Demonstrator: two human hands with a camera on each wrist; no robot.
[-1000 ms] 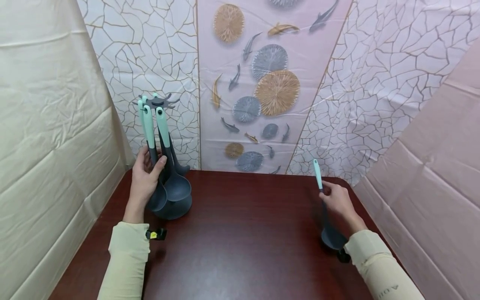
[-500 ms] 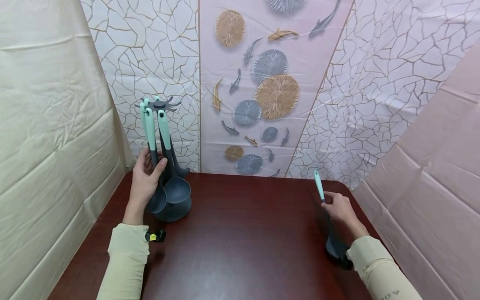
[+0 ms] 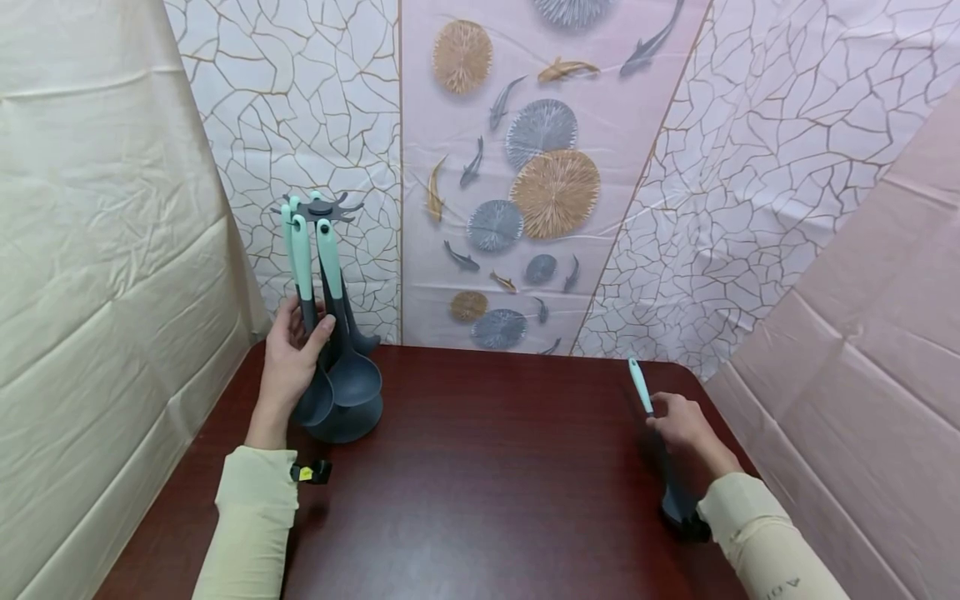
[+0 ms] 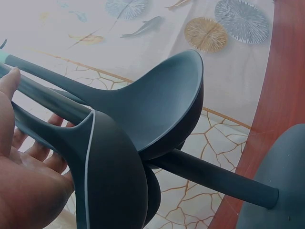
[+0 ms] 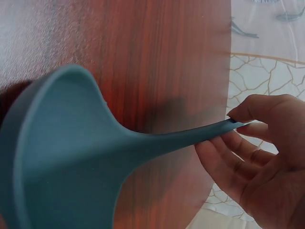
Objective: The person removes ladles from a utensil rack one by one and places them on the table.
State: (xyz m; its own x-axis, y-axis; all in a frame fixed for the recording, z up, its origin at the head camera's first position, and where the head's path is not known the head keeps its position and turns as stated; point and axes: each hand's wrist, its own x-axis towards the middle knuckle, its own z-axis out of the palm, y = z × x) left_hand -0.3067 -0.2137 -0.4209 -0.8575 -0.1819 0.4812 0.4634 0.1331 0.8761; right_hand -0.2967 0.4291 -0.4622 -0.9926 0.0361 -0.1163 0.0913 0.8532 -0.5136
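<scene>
A dark grey utensil stand (image 3: 343,417) at the table's back left carries several ladles with mint handles (image 3: 326,258). My left hand (image 3: 294,360) grips the dark shaft of one hanging ladle (image 4: 109,176), thumb in front and fingers behind. Near the table's right edge my right hand (image 3: 678,421) pinches the shaft of another ladle (image 5: 71,152). Its mint handle (image 3: 640,385) points up and back, and its grey bowl (image 3: 677,505) sits low by my wrist, close to the tabletop.
The dark red wooden table (image 3: 480,483) is walled in by draped cloth: cream on the left (image 3: 97,250), pink on the right (image 3: 862,350), and a crackle and fish print behind (image 3: 525,167). A small black tag with yellow (image 3: 311,472) sits at my left cuff.
My right hand has moved down and slightly right with its ladle, lowering it toward the table. The left hand keeps its hold at the stand. The view tilted slightly.
</scene>
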